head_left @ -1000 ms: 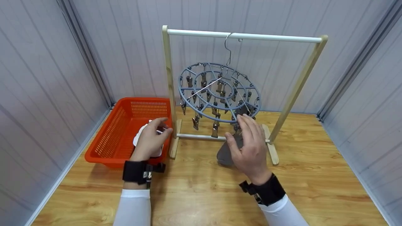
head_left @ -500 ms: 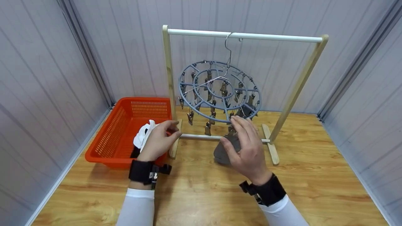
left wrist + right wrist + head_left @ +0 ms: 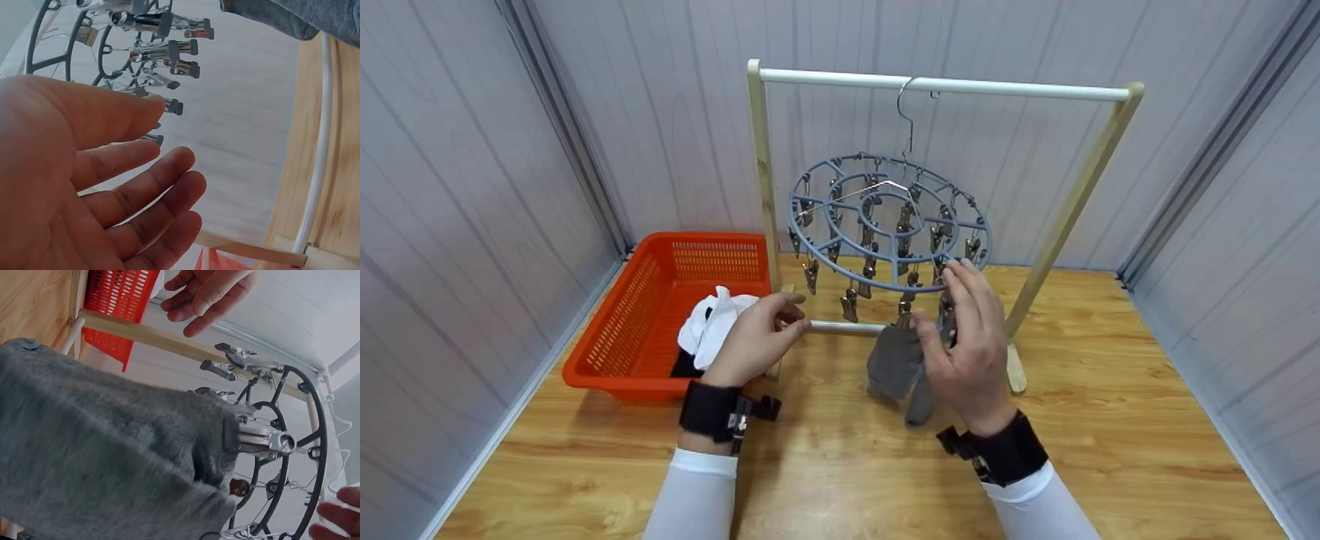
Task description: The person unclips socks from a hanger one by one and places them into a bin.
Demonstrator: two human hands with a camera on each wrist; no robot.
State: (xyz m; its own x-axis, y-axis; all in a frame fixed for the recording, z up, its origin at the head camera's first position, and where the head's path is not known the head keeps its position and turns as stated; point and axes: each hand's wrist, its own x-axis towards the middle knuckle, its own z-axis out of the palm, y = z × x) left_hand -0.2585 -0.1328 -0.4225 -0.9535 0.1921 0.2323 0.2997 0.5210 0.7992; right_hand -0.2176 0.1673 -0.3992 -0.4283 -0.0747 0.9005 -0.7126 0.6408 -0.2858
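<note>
A round blue-grey clip hanger point(image 3: 840, 268) hangs tilted by its hook, with metal clips dangling all around. Grey socks point(image 3: 894, 365) hang from clips at its near right side; in the right wrist view, a clip point(image 3: 261, 440) bites the edge of the grey fabric point(image 3: 112, 439). My right hand point(image 3: 971, 352), fingers nearly straight, has its fingertips at the hanger's rim and partly covers the socks. Left of them, my left hand point(image 3: 761, 334) hovers in front of the rack's left leg with loosely bent fingers and nothing between them, as the left wrist view confirms.
An orange basket point(image 3: 607, 330) stands at the left, holding white cloth point(image 3: 716, 322) and something black point(image 3: 686, 365). The hanger's rack has a white top bar point(image 3: 997, 88), wooden posts point(image 3: 1069, 214) and a low white crossbar point(image 3: 847, 328). Corrugated walls point(image 3: 660, 135) enclose the wooden table point(image 3: 840, 465).
My left hand has moved right, away from above the basket, uncovering the white cloth. The hanger has turned and swung, bringing the grey socks forward. My right hand has shifted slightly right.
</note>
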